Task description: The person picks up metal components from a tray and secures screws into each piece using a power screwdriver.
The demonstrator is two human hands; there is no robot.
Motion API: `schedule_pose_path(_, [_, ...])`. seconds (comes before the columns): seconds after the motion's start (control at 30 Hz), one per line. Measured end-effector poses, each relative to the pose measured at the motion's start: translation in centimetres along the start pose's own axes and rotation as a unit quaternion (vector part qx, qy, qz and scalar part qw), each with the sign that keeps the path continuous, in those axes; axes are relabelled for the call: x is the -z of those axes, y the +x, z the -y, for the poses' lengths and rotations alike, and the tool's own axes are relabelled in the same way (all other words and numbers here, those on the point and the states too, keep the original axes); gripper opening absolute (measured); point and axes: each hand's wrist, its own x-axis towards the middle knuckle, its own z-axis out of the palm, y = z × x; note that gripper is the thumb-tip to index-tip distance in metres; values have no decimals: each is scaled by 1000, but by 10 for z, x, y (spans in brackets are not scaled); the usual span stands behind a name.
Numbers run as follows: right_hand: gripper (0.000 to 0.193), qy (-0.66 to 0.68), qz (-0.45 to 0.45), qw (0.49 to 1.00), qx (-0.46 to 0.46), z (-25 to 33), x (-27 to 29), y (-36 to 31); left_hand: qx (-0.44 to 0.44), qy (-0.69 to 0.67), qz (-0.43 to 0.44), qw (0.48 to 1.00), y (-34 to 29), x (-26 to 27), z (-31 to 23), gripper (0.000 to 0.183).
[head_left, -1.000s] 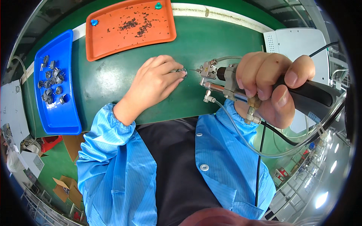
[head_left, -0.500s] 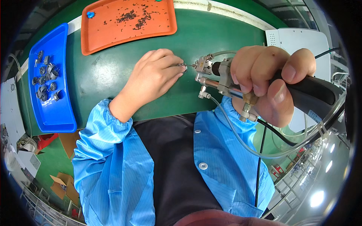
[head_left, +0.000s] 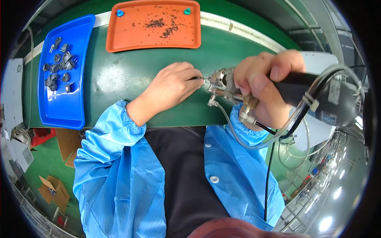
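My left hand (head_left: 172, 85) pinches a small round metallic-edged part (head_left: 201, 79) above the green worktop; most of it is hidden by the fingers. In my right hand (head_left: 265, 81) is a black hand-held power screwdriver (head_left: 291, 85), its fingers wrapped round the body. A metal nose with fittings (head_left: 220, 79) on the screwdriver points left, and its tip is up against or very near the part. Whether tip and part touch I cannot tell. A clear air hose (head_left: 232, 129) runs from the nose back past my right wrist.
An orange tray (head_left: 154, 44) at the back holds many tiny dark screws (head_left: 155, 23) and two small blue and green pieces. On the left, a blue tray (head_left: 61, 111) carries several dark round parts with metal pins (head_left: 68, 61). A grey-white box (head_left: 321, 59) stands at the right.
The view has shifted, so the trays appear farther right. The screwdriver nose has come closer to the part in my left hand, and my right hand sits lower and nearer the worktop.
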Motion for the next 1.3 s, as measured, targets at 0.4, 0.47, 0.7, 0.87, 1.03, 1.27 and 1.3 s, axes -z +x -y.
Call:
schedule_pose_path(0.4, [24,58,44,992,101,24,54,-6,24,-3,6,1000,-2,11,3,17])
schedule_pose_path(0.47, [24,54,37,994,92,25,54,-8,27,-12,11,1000,0,9,3,16])
schedule_pose_path(0.7, [26,66,63,994,62,22,46,-6,43,-14,10,999,1,9,3,16])
schedule_pose_path(0.87, [20,68,122,989,36,14,44,-4,45,-13,16,999,2,7,5,14])
schedule_pose_path(1.03, [21,67,155,986,17,12,39,-2,57,-10,27,998,-1,7,4,15])
schedule_pose_path(1.27, [22,86,167,980,70,13,37,-2,4,-70,-51,996,13,5,-2,21])
schedule_pose_path(1.3, [21,78,163,981,76,16,36,-2,-20,-86,-48,995,15,1,0,22])
